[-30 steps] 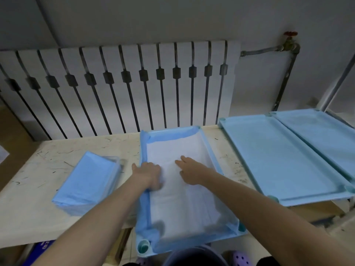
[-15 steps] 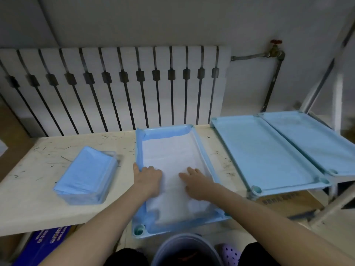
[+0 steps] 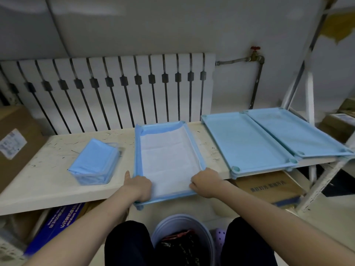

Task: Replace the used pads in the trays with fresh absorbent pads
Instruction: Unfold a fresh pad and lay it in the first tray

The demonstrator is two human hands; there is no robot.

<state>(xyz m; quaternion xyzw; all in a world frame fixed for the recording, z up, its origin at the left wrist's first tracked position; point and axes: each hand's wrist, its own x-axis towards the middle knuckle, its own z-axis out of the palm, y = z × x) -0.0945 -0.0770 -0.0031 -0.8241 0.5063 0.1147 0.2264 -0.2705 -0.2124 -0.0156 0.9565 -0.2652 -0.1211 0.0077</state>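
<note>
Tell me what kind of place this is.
Probably a storage or utility room, maybe for animal care: a scratched workbench against a radiator, cardboard boxes underneath, and blue trays, one holding an absorbent pad.

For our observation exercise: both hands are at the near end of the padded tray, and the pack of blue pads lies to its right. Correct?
No: the head view shows the pack of blue pads lying to the left of the padded tray. The left hand and right hand are indeed at its near end.
</note>
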